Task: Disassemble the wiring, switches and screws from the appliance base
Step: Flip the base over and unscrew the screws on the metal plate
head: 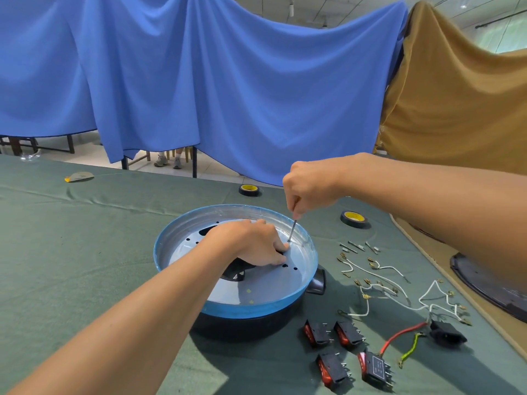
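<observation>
The round appliance base (182, 238), silver inside with a blue rim, sits on the green table cloth. My right hand (309, 186) grips a screwdriver (292, 230) held nearly upright, its tip down on the base's inner plate near the far right wall. My left hand (253, 242) lies inside the base with its fingers curled at a black opening right beside the screwdriver tip. What the fingers hold is hidden. To the right of the base lie several black and red switches (348, 334), white wires (382, 286), a red wire (399, 336) and small screws (356, 247).
Two rolls of black tape (354, 219) (249, 190) lie behind the base. A black socket (447, 334) with a green-yellow wire (410, 350) lies at right. A dark round cover (490, 283) rests on brown cardboard at the right edge. Blue and tan cloths hang behind.
</observation>
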`<control>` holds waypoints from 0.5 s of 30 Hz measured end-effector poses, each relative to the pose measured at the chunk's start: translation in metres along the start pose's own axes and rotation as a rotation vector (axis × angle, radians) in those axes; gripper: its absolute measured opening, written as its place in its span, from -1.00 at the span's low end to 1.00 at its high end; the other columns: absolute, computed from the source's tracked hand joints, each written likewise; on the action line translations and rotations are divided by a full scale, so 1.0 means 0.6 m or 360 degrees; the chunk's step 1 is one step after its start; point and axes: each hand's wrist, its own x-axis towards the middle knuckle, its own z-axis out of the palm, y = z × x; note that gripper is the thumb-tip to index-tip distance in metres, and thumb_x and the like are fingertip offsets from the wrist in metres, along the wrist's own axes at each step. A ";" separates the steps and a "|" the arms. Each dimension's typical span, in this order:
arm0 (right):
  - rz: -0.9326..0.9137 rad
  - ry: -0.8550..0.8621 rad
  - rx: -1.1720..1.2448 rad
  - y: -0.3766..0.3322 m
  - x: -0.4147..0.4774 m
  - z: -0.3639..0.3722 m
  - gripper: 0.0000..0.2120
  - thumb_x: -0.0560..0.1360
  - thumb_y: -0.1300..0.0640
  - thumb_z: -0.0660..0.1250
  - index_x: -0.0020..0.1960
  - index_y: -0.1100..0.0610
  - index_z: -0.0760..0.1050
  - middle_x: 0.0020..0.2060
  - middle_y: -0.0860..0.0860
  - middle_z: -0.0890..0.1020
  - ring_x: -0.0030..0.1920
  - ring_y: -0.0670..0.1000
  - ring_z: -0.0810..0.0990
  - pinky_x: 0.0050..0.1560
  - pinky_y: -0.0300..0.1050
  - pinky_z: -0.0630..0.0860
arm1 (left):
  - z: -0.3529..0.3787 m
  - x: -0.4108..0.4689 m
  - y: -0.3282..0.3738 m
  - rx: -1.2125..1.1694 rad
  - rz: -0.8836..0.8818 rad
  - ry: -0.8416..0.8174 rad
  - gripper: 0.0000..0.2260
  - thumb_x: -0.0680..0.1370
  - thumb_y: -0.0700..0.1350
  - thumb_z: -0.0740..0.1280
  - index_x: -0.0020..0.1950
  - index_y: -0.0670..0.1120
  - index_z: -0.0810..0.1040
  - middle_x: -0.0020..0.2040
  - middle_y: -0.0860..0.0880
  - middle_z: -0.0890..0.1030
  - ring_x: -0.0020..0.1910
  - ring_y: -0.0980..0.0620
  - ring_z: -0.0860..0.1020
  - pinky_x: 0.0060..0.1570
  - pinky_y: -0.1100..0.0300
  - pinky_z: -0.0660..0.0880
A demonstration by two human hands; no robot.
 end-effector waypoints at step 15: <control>0.0606 -0.0441 0.0455 -0.012 0.013 -0.007 -0.69 0.55 0.03 0.30 -0.24 0.22 0.59 -0.50 0.02 0.33 -0.55 0.01 0.22 -0.54 -0.28 0.19 | -0.011 0.003 -0.001 0.0047 0.0026 -0.0076 -0.61 0.64 0.16 0.09 0.48 0.25 0.30 0.42 -0.08 0.33 0.35 -0.13 0.32 0.19 0.06 0.26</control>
